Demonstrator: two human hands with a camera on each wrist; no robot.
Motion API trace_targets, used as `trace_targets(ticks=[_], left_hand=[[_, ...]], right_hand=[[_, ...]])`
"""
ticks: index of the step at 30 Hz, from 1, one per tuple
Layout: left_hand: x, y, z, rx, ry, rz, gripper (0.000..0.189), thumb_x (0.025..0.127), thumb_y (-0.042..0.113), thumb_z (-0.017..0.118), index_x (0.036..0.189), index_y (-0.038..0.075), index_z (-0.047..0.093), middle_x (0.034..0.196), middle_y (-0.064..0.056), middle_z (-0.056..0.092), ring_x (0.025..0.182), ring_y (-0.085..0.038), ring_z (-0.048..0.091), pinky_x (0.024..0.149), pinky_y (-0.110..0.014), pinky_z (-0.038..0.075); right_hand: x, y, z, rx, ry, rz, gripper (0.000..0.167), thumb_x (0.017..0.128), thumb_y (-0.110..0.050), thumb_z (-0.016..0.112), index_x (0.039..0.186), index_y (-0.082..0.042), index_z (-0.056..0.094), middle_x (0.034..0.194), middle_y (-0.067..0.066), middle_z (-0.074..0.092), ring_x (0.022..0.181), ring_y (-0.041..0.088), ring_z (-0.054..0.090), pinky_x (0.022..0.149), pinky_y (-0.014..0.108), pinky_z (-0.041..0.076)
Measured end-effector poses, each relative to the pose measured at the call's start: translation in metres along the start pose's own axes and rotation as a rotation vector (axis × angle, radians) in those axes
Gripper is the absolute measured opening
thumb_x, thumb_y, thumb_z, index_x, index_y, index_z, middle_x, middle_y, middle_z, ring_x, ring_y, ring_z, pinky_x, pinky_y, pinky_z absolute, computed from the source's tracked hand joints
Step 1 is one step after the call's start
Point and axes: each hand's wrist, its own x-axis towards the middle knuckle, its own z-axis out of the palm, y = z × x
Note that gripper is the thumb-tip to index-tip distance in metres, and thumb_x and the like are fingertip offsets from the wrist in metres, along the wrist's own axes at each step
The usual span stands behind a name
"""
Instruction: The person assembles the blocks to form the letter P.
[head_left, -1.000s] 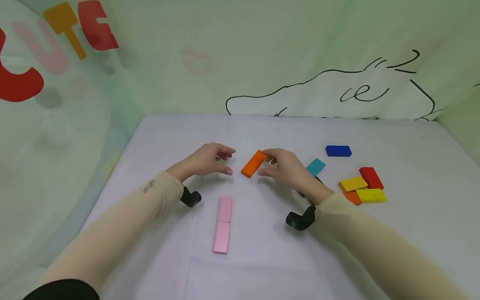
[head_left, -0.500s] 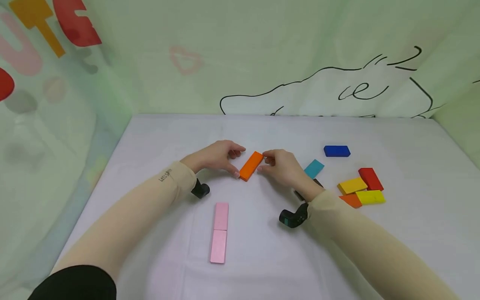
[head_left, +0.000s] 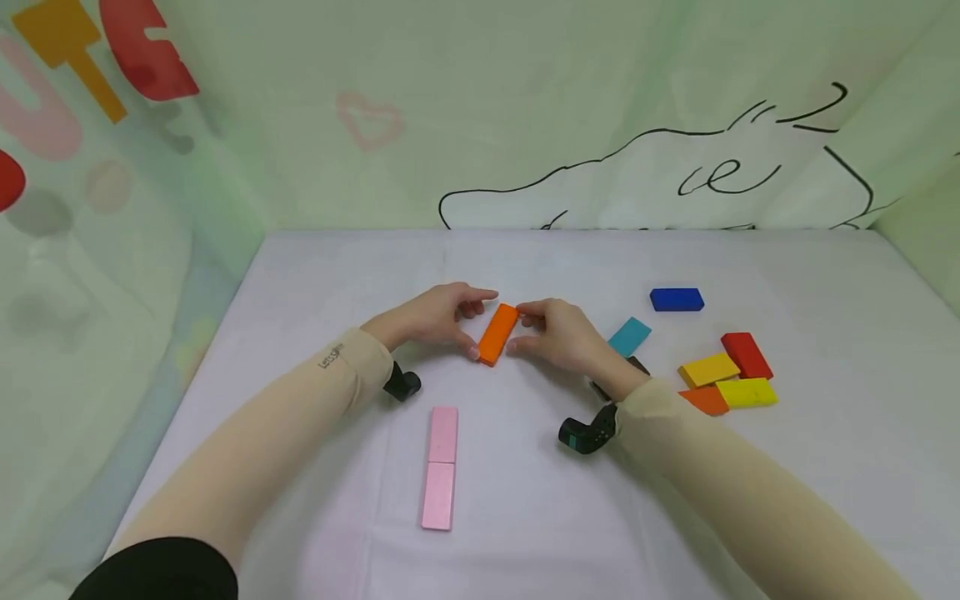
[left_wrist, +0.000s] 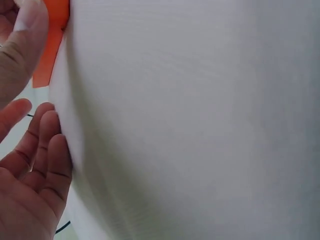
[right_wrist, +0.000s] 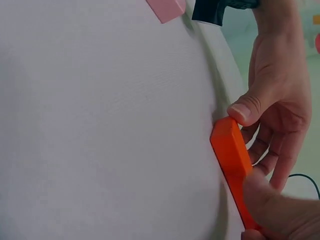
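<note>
An orange block lies slanted on the white table between my two hands. The thumb of my left hand rests at the block's near end, seen also in the right wrist view, with the index finger stretched toward its far end. My right hand sits at the block's other side, index fingertip at the far corner and thumb beside the long edge. In the head view nothing shows between that thumb and index finger. Two pink blocks lie end to end nearer me.
Right of my right hand are a light blue block and a dark piece partly hidden by the wrist. Farther right lie a dark blue block, a red block, two yellow blocks and another orange block.
My left hand has moved right until its thumb met the orange block. The block has shifted slightly left and turned a little more upright, with my right hand following it.
</note>
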Motion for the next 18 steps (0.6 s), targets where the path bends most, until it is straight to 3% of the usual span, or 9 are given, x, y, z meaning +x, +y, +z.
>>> trace_targets(ticks=[7, 18], left_hand=[[-0.002, -0.005, 0.004, 0.002, 0.006, 0.023, 0.088, 0.078, 0.020, 0.091, 0.154, 0.014, 0.047, 0.133, -0.010, 0.059, 0.124, -0.023, 0.054, 0.114, -0.036, 0.044], [-0.002, -0.005, 0.002, 0.022, 0.008, 0.055, 0.084, 0.077, 0.022, 0.092, 0.150, 0.010, 0.052, 0.131, -0.009, 0.060, 0.121, -0.023, 0.054, 0.111, -0.036, 0.046]], right_hand=[[-0.004, -0.003, 0.011, -0.129, 0.013, -0.064, 0.092, 0.081, -0.042, 0.086, 0.149, 0.006, 0.047, 0.128, 0.021, 0.061, 0.119, 0.039, 0.050, 0.099, 0.047, 0.050], [-0.009, -0.010, 0.015, -0.158, 0.073, -0.049, 0.094, 0.079, -0.041, 0.088, 0.148, 0.007, 0.047, 0.131, 0.023, 0.061, 0.121, 0.041, 0.050, 0.100, 0.049, 0.050]])
